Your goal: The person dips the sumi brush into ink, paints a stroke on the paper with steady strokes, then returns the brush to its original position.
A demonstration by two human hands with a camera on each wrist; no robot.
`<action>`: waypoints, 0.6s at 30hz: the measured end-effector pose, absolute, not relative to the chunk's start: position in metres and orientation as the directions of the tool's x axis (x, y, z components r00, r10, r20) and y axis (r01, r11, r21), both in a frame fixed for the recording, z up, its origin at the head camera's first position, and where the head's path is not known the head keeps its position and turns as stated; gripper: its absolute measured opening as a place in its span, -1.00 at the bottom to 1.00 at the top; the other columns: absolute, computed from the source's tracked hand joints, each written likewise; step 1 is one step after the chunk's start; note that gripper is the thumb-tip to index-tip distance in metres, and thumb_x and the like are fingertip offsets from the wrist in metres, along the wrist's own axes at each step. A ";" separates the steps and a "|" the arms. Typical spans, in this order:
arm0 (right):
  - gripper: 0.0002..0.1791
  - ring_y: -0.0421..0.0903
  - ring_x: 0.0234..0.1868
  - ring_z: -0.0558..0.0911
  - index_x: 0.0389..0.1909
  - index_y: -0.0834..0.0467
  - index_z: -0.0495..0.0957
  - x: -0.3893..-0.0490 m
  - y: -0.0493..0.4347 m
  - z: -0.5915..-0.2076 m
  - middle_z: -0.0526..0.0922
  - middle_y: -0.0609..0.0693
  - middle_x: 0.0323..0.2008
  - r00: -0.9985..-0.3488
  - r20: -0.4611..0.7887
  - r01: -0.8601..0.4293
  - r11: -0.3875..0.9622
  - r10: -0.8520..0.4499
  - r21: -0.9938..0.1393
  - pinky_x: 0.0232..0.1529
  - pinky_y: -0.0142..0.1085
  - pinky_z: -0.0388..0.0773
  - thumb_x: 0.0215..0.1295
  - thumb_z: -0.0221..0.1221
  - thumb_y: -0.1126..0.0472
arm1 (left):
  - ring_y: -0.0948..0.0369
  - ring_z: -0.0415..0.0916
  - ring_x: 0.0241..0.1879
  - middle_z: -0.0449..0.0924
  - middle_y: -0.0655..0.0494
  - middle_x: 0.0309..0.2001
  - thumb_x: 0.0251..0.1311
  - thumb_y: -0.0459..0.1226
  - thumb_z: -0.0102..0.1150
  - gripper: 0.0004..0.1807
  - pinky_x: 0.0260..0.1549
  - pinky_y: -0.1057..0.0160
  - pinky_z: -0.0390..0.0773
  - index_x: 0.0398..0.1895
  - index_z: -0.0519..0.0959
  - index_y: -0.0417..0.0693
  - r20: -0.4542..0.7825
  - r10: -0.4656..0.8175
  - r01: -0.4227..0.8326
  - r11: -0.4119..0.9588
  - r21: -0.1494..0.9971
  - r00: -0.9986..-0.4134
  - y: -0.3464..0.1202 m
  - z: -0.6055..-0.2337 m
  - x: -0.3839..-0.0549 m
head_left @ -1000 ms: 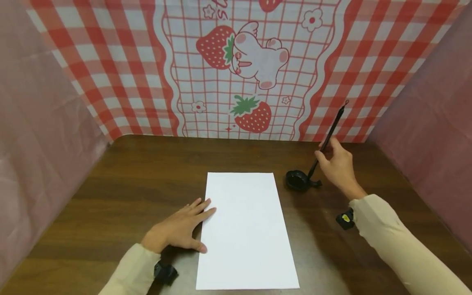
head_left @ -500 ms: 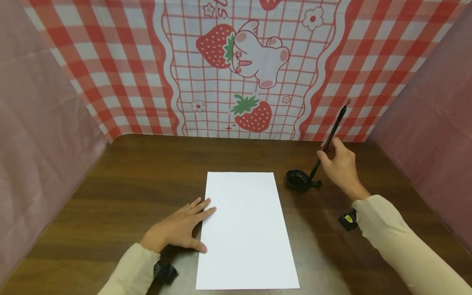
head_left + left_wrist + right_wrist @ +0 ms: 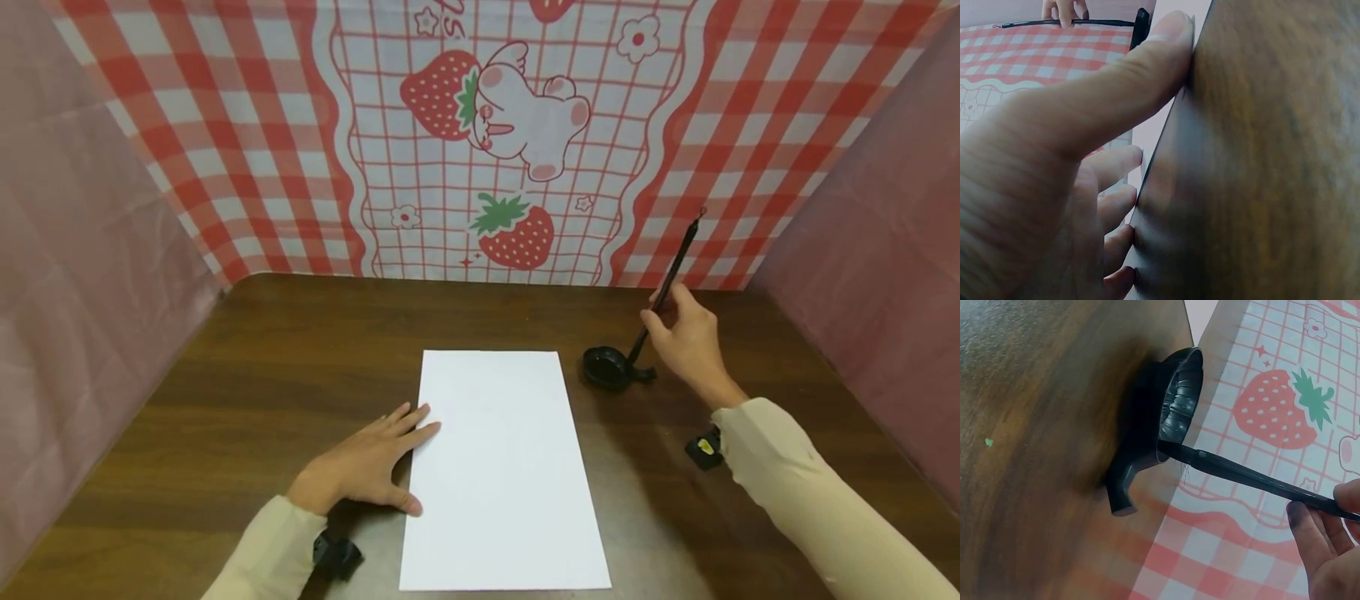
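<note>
Brush [image 3: 677,265] shifts slightly left up top, tip at right rim of black dish [image 3: 606,367], right hand [image 3: 688,342] pinching mid-shaft, sound hold for something likely light, stiff; left hand [image 3: 363,467] spread on paper [image 3: 502,475].

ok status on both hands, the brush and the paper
Left hand on left edge of white paper. Right hand holds black brush, tip at rim of black dish. No visible obstruction.

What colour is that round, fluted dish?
Black; the round, fluted dish shows best in the right wrist view.
</note>
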State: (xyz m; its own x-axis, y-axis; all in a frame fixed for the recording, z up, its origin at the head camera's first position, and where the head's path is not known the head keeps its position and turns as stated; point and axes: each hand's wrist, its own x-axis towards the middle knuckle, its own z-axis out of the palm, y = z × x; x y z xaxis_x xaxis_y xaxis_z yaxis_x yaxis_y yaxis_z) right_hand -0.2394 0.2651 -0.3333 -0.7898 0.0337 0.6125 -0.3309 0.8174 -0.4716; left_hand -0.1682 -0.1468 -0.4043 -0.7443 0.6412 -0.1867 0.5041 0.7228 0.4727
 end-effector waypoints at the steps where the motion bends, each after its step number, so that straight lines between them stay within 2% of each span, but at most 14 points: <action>1: -0.84 -0.10 -0.36 0.54 -0.22 0.31 0.46 -0.239 0.266 -0.334 0.64 0.23 -0.37 -0.786 0.617 -0.333 0.817 0.035 -0.471 -0.40 -0.41 0.26 0.19 0.19 0.38 | -0.11 -0.21 0.50 -0.13 -0.01 0.53 -0.18 0.20 0.39 0.13 0.37 -0.21 -0.02 0.48 0.11 0.02 -0.184 0.642 0.505 0.722 0.472 -0.744 -0.147 -0.405 -0.168; 5: -0.84 -0.48 -0.41 0.39 -0.24 0.30 0.48 -0.240 0.269 -0.334 0.64 0.21 -0.41 -0.769 0.638 -0.344 0.817 0.037 -0.463 -0.41 -0.47 0.25 0.17 0.20 0.38 | -0.11 -0.20 0.50 -0.12 -0.02 0.53 -0.18 0.19 0.40 0.13 0.37 -0.20 -0.01 0.48 0.12 0.02 -0.179 0.639 0.504 0.723 0.472 -0.748 -0.147 -0.405 -0.168; 7: -0.84 -0.58 -0.43 0.33 -0.25 0.30 0.48 -0.241 0.270 -0.334 0.64 0.21 -0.41 -0.767 0.640 -0.346 0.817 0.036 -0.460 -0.42 -0.46 0.25 0.17 0.20 0.37 | -0.11 -0.20 0.50 -0.11 -0.03 0.53 -0.19 0.19 0.41 0.13 0.37 -0.20 -0.01 0.48 0.12 0.02 -0.178 0.638 0.503 0.723 0.474 -0.750 -0.147 -0.404 -0.168; 18: -0.85 -0.60 -0.43 0.31 -0.24 0.31 0.48 -0.239 0.267 -0.323 0.64 0.22 -0.40 -0.766 0.643 -0.355 0.819 0.022 -0.450 -0.42 -0.44 0.24 0.19 0.19 0.35 | -0.08 -0.22 0.51 -0.15 -0.09 0.53 -0.22 0.22 0.40 0.22 0.40 -0.14 -0.04 0.49 0.04 -0.10 -0.198 0.614 0.472 0.741 0.477 -0.764 -0.145 -0.404 -0.168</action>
